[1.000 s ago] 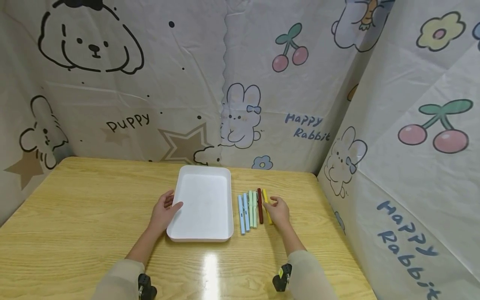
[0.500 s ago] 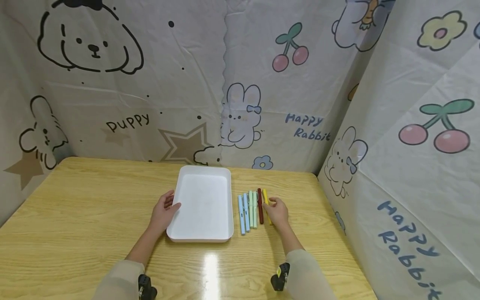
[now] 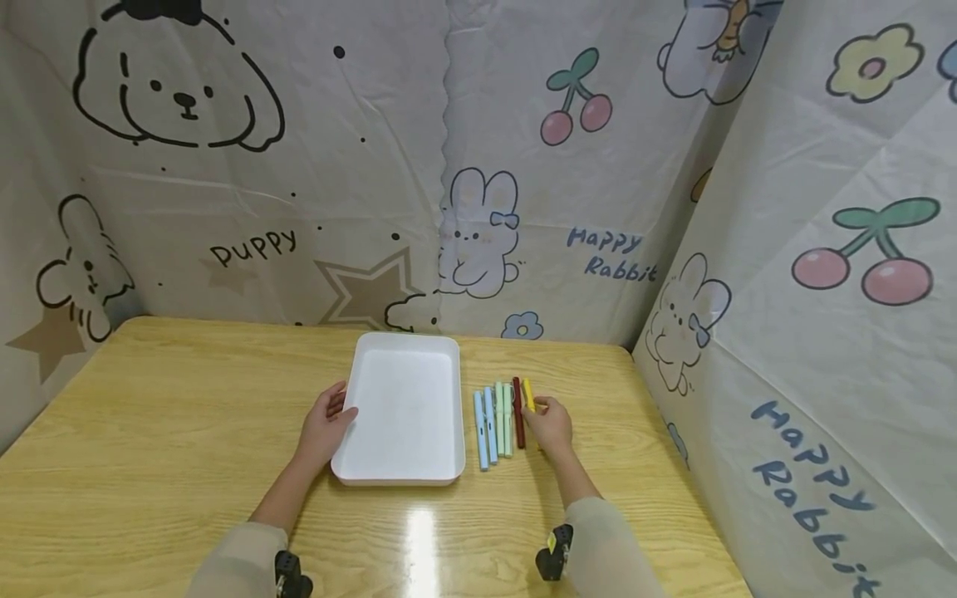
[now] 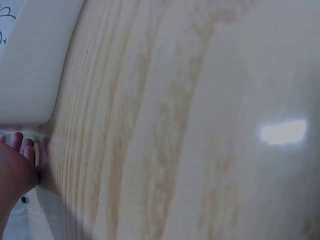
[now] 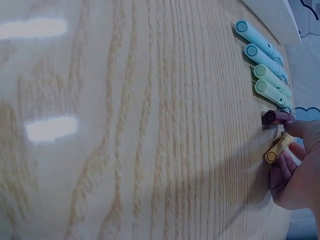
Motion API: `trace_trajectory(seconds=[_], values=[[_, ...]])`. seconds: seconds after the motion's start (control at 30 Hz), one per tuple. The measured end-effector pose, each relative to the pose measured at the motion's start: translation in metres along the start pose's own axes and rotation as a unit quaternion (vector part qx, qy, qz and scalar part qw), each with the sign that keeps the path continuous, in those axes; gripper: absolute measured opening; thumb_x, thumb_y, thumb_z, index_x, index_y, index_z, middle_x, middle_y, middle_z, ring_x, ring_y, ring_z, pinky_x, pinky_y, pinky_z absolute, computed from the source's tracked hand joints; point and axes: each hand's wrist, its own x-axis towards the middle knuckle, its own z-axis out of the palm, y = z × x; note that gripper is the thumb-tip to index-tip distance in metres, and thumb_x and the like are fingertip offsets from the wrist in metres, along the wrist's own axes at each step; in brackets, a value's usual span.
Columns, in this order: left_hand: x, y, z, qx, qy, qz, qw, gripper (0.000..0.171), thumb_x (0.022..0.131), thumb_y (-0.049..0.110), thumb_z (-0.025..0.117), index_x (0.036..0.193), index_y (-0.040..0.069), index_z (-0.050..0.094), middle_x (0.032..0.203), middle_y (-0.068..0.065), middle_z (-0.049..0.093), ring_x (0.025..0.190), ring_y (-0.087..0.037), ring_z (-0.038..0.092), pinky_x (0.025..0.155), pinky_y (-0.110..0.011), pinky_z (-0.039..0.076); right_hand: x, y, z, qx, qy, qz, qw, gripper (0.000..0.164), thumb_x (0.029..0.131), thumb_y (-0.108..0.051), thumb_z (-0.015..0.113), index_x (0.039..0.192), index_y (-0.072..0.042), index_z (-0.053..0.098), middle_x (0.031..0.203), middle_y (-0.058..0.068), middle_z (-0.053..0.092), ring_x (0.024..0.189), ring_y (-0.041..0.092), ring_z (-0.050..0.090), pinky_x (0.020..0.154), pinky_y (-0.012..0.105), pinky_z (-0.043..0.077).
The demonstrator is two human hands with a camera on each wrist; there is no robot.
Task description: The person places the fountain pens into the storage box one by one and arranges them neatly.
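Note:
A shallow white tray [image 3: 407,407] lies on the table. My left hand [image 3: 325,425] holds its left side, thumb over the rim and fingers along the outer wall; in the left wrist view that hand [image 4: 17,170] shows beside the tray wall [image 4: 37,60]. Right of the tray, pens lie in a row: two light blue pens [image 3: 481,432], two light green pens [image 3: 500,419], a dark red pen [image 3: 519,414] and a yellow pen [image 3: 529,394]. My right hand [image 3: 552,427] pinches the yellow pen [image 5: 278,149] between thumb and fingers, close beside the dark red pen [image 5: 276,118].
The wooden table [image 3: 187,423] reaches out to both sides and the front. A printed cloth [image 3: 359,166] hangs behind it, and another cloth [image 3: 822,365] runs down the right side. A small black wrist camera [image 3: 555,552] sits at each sleeve.
My right hand has shifted slightly left, closing in on the yellow pen and covering more of it. The left hand's thumb has slid back slightly on the rim; the tray stays in place.

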Motion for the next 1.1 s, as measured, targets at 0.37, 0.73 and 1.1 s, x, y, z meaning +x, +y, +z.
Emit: trace_trajectory(seconds=[0.37,0.73,1.1], values=[[-0.0002,0.0010,-0.0006,-0.004,-0.005,-0.004,1.0000,0.055,0.095,0.008,0.049,0.145,0.002,0.028,0.140,-0.023,0.038,0.129,-0.035,0.036,0.107,-0.045,0.031,0.0012,0.0019,0.0021,-0.020,0.020,-0.018,0.999,0.039,0.084,-0.021,0.066,0.115,0.003,0.061,0.088,0.015,0.060,0.070,0.018,0.053,0.054,0.023,0.041],[-0.0007,0.0005,-0.0007,-0.008,-0.004,-0.005,0.9999,0.054,0.095,0.009,0.050,0.145,0.003,0.029,0.141,-0.023,0.038,0.129,-0.034,0.036,0.108,-0.046,0.030,-0.0002,-0.0004,0.0014,-0.029,0.026,-0.018,0.999,0.037,0.084,-0.018,0.067,0.111,0.005,0.062,0.093,0.020,0.065,0.073,0.021,0.058,0.057,0.026,0.046],[-0.0021,0.0014,0.0006,-0.011,0.001,-0.005,0.9999,0.051,0.095,0.009,0.049,0.144,0.004,0.032,0.140,-0.022,0.040,0.128,-0.033,0.038,0.107,-0.045,0.032,-0.0014,-0.0031,-0.0007,-0.029,0.022,-0.007,0.999,0.034,0.084,-0.016,0.066,0.110,0.005,0.064,0.099,0.020,0.066,0.076,0.022,0.060,0.059,0.025,0.046]])
